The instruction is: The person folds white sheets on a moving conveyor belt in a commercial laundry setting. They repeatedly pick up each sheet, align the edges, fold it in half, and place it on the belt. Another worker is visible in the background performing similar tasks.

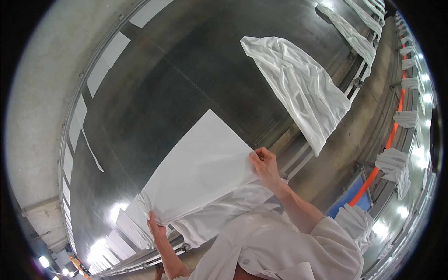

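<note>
A white cloth (200,161) lies spread over the dark tabletop in front of me, its upper part flat and smooth with one corner pointing away. My right hand (264,163) pinches its right edge between thumb and fingers. At the cloth's lower left edge, my left hand (157,227) grips the bunched fabric, the fingers partly hidden by it. Below the straight fold, loose creased cloth (210,217) hangs over the table's near edge, close to my body.
The long dark table (172,84) bears another crumpled white cloth (298,84) at right, draping over the rail. Flat white pieces (108,63) line its far edge; more (119,245) lie at lower left. An orange strip (386,154) and hanging white cloths (394,165) run along the right.
</note>
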A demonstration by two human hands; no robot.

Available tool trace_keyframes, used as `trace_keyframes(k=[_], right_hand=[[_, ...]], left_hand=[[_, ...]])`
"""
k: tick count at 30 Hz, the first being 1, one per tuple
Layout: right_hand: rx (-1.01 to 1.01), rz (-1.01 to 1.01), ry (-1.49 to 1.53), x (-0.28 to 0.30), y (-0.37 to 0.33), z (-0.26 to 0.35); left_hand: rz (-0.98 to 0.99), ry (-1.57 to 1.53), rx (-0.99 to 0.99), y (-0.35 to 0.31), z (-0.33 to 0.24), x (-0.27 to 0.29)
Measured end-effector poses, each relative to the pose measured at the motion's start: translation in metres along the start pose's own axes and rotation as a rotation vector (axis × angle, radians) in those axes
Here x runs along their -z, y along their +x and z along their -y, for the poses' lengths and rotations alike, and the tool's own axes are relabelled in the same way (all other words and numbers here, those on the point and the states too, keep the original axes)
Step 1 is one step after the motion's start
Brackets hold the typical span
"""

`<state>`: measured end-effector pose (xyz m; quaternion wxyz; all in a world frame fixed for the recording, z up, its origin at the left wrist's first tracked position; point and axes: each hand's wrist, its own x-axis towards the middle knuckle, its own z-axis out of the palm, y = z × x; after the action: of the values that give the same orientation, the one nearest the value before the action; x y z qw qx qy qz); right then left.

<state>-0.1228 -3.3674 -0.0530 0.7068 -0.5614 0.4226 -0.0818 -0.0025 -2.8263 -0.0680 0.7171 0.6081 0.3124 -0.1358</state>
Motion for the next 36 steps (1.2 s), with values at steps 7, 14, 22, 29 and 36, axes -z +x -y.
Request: trace_keyframes(k=[7, 14, 22, 29, 36], right_hand=[[-0.013, -0.085, -0.05, -0.004, -0.001, 0.0], [-0.083, -0.142, -0.087, -0.003, -0.001, 0.002], [-0.126, -0.207, -0.187, -0.005, 0.003, 0.002], [-0.047, -0.218, -0.116, -0.006, 0.006, -0.006], [-0.052, -0.218, -0.158, -0.005, 0.005, -0.003]], left_hand=[[-0.012, 0.017, 0.039, 0.001, 0.0, 0.002], [-0.004, 0.009, 0.051, -0.003, -0.002, 0.002], [0.012, 0.012, 0.049, -0.002, -0.001, 0.006], [0.042, 0.023, 0.032, -0.007, 0.001, -0.001], [-0.016, 0.049, 0.011, -0.008, 0.005, -0.004]])
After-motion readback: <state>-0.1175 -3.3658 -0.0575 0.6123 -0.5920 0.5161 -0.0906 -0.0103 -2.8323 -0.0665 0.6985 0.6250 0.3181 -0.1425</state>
